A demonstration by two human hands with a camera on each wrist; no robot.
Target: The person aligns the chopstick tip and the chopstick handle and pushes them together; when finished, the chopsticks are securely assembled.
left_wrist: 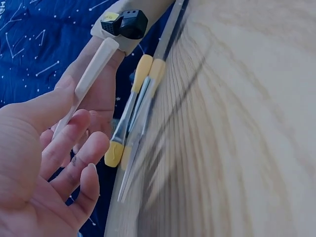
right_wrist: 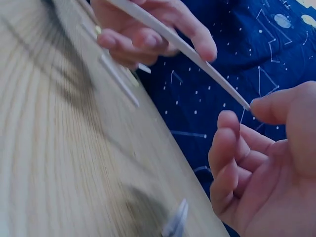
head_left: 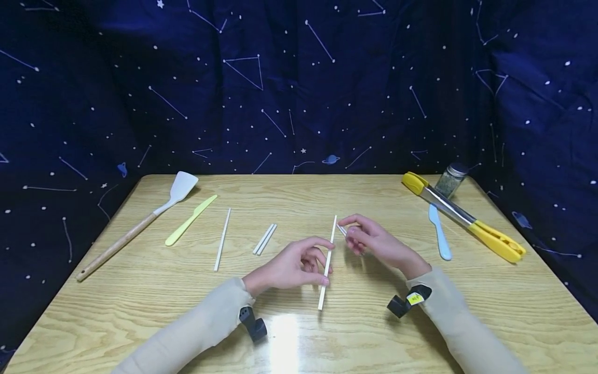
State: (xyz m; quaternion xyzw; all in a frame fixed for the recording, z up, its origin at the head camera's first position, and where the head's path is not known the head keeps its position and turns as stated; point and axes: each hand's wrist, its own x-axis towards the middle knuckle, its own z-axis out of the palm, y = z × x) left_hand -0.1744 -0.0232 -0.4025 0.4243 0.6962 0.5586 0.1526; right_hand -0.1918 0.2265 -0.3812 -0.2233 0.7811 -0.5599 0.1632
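My left hand (head_left: 299,262) pinches a pale chopstick (head_left: 328,259) between thumb and fingers, over the middle of the table. The stick slants, its thicker end toward me. At its thin far end is my right hand (head_left: 371,239), fingers loosely bent; in the right wrist view the tip meets that thumb (right_wrist: 269,104) at its end. Two thin white sticks (head_left: 342,229) show beneath the right fingers, partly hidden by them; their pointed ends (right_wrist: 177,222) lie over the table in the right wrist view.
Left of the hands lie a pair of short white sticks (head_left: 264,239), a longer white stick (head_left: 222,239), a yellow-green knife (head_left: 191,220) and a spatula (head_left: 140,226). On the right are a blue knife (head_left: 439,232), yellow-ended tongs (head_left: 460,213) and a jar (head_left: 450,182) near the back edge.
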